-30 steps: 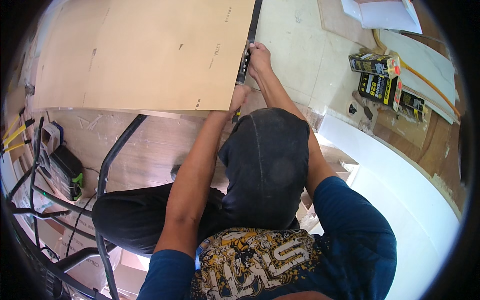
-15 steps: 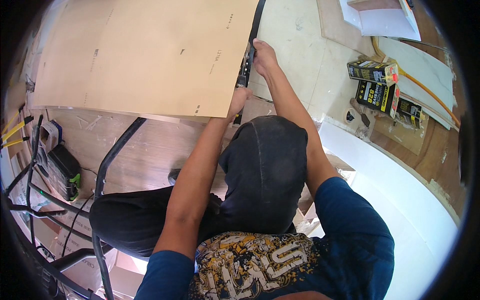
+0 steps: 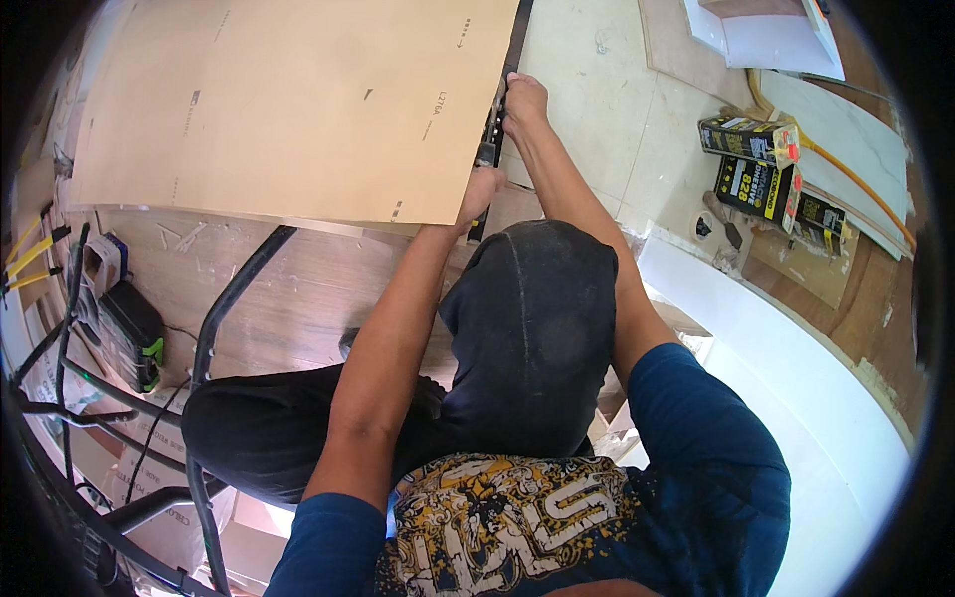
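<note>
A large tan sheet-covered panel (image 3: 288, 109) fills the upper left, raised above the floor. Along its right edge runs a long black rail (image 3: 516, 45) with small metal fittings. My right hand (image 3: 527, 102) is closed at this rail, its fingers curled against the outer side. Nearer to me, by the panel's front right corner, my left hand (image 3: 481, 191) is closed around something dark, mostly hidden by the hand and the panel. Between my forearms rises my bent knee (image 3: 532, 308) in dark trousers.
Several black and yellow adhesive tins (image 3: 758, 187) stand at right near a brush (image 3: 723, 219) and an orange hose (image 3: 860, 184). A white curved ledge (image 3: 736, 318) borders my right side. Black metal tubes (image 3: 207, 328) and a dark green-latched case (image 3: 131, 333) are at left.
The view has shifted slightly, so the panel and tins sit a little higher and further right. Both hands stay at the panel's right edge, with little visible movement.
</note>
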`<state>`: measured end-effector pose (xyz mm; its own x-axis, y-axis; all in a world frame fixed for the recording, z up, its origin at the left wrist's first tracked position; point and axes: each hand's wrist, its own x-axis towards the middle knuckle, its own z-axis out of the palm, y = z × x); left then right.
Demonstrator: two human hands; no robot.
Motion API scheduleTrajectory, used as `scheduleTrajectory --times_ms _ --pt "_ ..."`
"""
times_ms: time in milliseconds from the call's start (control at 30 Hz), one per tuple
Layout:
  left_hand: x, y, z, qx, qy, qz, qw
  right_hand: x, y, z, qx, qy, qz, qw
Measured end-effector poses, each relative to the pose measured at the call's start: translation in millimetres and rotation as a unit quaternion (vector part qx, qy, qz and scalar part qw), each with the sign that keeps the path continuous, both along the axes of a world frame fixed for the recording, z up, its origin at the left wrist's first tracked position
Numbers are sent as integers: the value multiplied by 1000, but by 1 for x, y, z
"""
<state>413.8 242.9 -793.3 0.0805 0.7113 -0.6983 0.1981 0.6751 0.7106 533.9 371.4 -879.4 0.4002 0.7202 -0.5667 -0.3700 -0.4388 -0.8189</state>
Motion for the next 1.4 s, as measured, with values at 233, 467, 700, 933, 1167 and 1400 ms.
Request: scheduleTrajectory --times_ms 233,467,700,933,1167,1400 --pt "2 5 1 -14 -34 6 999 11 1 -17 19 10 2 1000" --pt "6 1 -33 15 -32 34 999 2 -3 1 26 -14 26 999" --pt "-2 5 -14 36 50 -33 998 3 -7 15 28 -23 41 998" --pt "-1 4 -17 45 50 -40 997 5 -4 7 47 -52 37 997" --pt "0 4 -14 53 54 -31 997 13 -4 -3 36 -26 52 998" --pt "2 16 -12 68 3 82 994 9 1 -1 31 -68 70 995"
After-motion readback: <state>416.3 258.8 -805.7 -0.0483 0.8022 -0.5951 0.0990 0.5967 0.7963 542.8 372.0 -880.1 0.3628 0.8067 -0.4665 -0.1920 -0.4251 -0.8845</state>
